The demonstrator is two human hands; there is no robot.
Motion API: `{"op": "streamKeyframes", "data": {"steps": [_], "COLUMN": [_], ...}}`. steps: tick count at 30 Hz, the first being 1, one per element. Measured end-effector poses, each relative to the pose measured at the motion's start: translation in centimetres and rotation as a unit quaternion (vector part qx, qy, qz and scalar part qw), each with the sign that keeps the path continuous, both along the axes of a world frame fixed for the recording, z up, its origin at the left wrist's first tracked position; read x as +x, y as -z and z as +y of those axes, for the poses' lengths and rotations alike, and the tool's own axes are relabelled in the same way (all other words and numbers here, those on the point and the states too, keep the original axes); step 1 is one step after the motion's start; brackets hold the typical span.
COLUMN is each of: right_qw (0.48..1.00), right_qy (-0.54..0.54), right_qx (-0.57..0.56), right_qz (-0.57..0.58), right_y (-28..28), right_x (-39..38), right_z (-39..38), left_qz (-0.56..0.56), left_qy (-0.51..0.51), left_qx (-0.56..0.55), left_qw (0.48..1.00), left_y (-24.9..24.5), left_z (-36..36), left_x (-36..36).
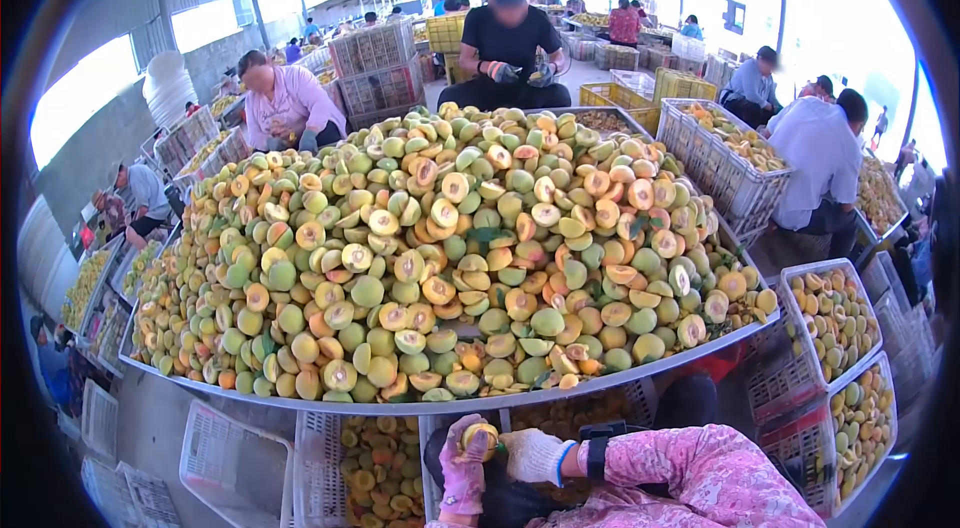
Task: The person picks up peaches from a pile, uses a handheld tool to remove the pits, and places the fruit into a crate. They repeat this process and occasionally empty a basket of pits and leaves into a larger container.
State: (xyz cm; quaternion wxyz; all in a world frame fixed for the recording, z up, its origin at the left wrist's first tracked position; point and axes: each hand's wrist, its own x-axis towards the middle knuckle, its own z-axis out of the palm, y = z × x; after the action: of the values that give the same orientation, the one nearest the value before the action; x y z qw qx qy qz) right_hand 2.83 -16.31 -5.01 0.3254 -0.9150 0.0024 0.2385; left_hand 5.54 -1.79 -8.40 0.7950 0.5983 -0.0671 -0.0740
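My left hand [463, 466], in a pink patterned glove, is closed around a yellow apricot [482, 440] low in the head view. Close on its right is my right hand [535, 455] in a white knit glove, its fingers curled against the apricot; whatever they grip is hidden. Beyond both hands rises a large heap of apricots [400, 238], many cut in half with yellow flesh showing. The heap lies on a wide table with a pale metal rim [330, 407]. Dark legs show beneath my hands.
Below the rim at left stands a crate of apricots [316, 468] beside a white plastic crate [237, 458]. Two stacked crates [787, 373] of apricots are at right. Across the heap sits a person in black [510, 43]; another in a pale shirt [290, 103] sits left.
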Motion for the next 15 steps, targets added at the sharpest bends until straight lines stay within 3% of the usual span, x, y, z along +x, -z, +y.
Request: {"op": "streamKeyframes", "data": {"steps": [5,8,9,12,13,15], "right_qw": [0.995,0.993,0.993,0.961,0.925,0.935], "right_qy": [0.033,-0.008,0.041,0.026,0.112,0.091], "right_qx": [0.093,0.055,0.107,0.241,0.323,0.307], "right_qz": [0.026,-0.106,0.010,0.136,0.165,0.154], "right_y": [-1.5,0.4,0.5,1.2,-0.6,-2.8], "right_x": [-1.2,-0.8,-0.9,-1.5,-2.6,-3.0], "right_z": [1.1,1.7,1.7,2.4,2.9,2.3], "left_qz": [-0.046,-0.030,-0.036,-0.014,-0.022,-0.020], "left_qy": [0.019,0.004,-0.001,0.002,0.013,0.032], "left_qx": [0.078,0.101,0.107,0.097,0.098,0.095], "left_qw": [0.996,0.994,0.994,0.995,0.995,0.995], "left_y": [0.1,-1.0,-0.5,-1.4,-1.6,-1.8], "left_z": [1.1,0.8,0.8,0.5,0.6,0.8], "left_x": [0.4,-0.2,0.0,-0.8,-0.8,-1.1]}}
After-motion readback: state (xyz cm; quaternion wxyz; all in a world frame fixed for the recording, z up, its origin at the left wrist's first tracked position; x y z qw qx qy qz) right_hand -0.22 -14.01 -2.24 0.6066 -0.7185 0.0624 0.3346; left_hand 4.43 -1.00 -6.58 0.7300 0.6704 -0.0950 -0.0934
